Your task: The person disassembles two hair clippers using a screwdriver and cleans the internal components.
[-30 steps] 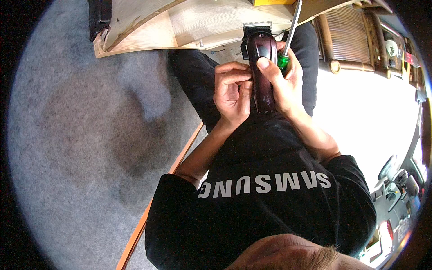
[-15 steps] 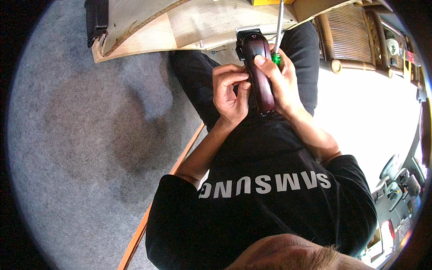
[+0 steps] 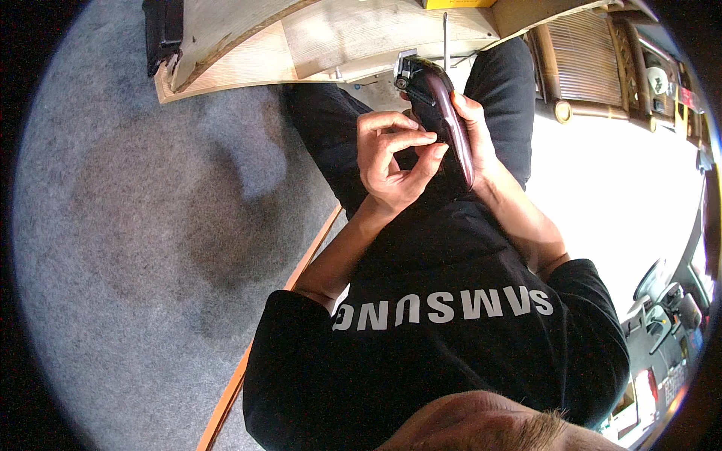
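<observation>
My right hand (image 3: pixel 481 139) is closed round a hair clipper (image 3: pixel 456 131) with a glossy maroon cover, a dark underside and a metal blade at its far end. The clipper is tilted so its left side shows. A screwdriver's metal shaft (image 3: pixel 445 41) sticks out beyond the clipper, on the same side as my right hand; its handle is hidden now. Against the clipper's left side, my left hand (image 3: pixel 391 154) has its thumb and forefinger drawn together in a pinch. Anything between those fingertips is too small to make out.
Just beyond my knees stands a pale wooden drawer or desk part (image 3: pixel 361 45) with a yellow box (image 3: pixel 459 3) at its far edge. Grey carpet (image 3: pixel 150 188) lies to the left, crossed by an orange-brown strip (image 3: pixel 233 383). A bamboo-framed piece (image 3: pixel 587 64) stands at the right.
My right hand has rolled the clipper to the right, turning its left side and underside into view. The screwdriver's green handle has gone out of sight. My left fingertips have shifted slightly right and nearer me.
</observation>
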`<action>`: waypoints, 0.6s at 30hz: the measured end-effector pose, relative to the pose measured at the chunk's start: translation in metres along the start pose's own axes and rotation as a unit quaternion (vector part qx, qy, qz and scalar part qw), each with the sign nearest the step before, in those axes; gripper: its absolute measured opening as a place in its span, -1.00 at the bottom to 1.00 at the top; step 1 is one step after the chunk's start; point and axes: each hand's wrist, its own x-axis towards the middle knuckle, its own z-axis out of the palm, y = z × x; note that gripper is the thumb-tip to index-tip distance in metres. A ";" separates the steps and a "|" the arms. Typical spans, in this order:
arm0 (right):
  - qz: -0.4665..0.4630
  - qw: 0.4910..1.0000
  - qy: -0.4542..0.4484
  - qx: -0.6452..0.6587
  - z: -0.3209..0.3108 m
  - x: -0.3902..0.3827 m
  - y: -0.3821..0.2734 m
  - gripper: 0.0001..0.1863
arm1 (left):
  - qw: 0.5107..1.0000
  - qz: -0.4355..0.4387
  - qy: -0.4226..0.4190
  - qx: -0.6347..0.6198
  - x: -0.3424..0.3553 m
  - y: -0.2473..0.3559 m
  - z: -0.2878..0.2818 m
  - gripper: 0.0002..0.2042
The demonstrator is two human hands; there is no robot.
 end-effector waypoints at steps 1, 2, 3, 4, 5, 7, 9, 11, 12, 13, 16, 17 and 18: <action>-0.002 1.000 0.004 -0.011 0.000 0.000 -0.001 -0.35 | 1.000 -0.001 -0.002 0.000 0.000 0.000 0.000 -0.75; -0.004 1.000 0.009 -0.022 -0.001 0.001 -0.001 -0.35 | 1.000 -0.001 -0.001 0.001 -0.001 0.000 -0.001 -0.75; 0.002 1.000 0.005 -0.026 -0.001 0.001 -0.002 -0.36 | 1.000 -0.004 0.000 0.002 -0.002 -0.001 -0.001 -0.76; 0.005 1.000 0.003 -0.028 0.000 0.001 -0.002 -0.36 | 1.000 -0.007 0.000 0.003 -0.003 -0.001 -0.001 -0.76; 0.008 1.000 0.002 -0.030 0.001 0.001 -0.003 -0.37 | 1.000 -0.007 0.000 0.003 -0.004 -0.002 -0.001 -0.76; 0.006 1.000 0.000 -0.030 0.004 0.001 -0.003 -0.39 | 1.000 -0.008 0.002 0.004 -0.005 -0.002 -0.002 -0.77; 0.002 0.999 0.005 -0.042 0.007 0.000 -0.005 -0.40 | 1.000 -0.001 0.001 0.006 -0.004 -0.001 -0.002 -0.77; -0.002 0.998 0.011 -0.054 0.006 -0.001 -0.005 -0.41 | 1.000 0.007 -0.001 0.008 -0.002 0.000 -0.002 -0.78; 0.004 0.999 0.008 -0.053 0.005 0.000 -0.005 -0.42 | 1.000 0.009 0.002 0.002 -0.002 0.000 -0.002 -0.79; 0.011 0.999 0.006 -0.053 0.005 0.000 -0.006 -0.43 | 1.000 0.010 0.005 -0.004 -0.002 0.001 -0.001 -0.80; -0.024 0.991 0.033 -0.126 0.024 -0.002 -0.009 -0.55 | 0.999 0.026 0.004 0.020 -0.001 0.001 -0.003 -0.80; -0.024 0.991 0.033 -0.126 0.031 -0.003 -0.009 -0.55 | 0.999 0.026 0.004 0.019 -0.001 0.001 -0.003 -0.80; -0.041 0.989 0.034 -0.138 0.038 -0.004 -0.010 -0.55 | 0.999 0.028 0.003 0.025 -0.002 0.001 -0.003 -0.82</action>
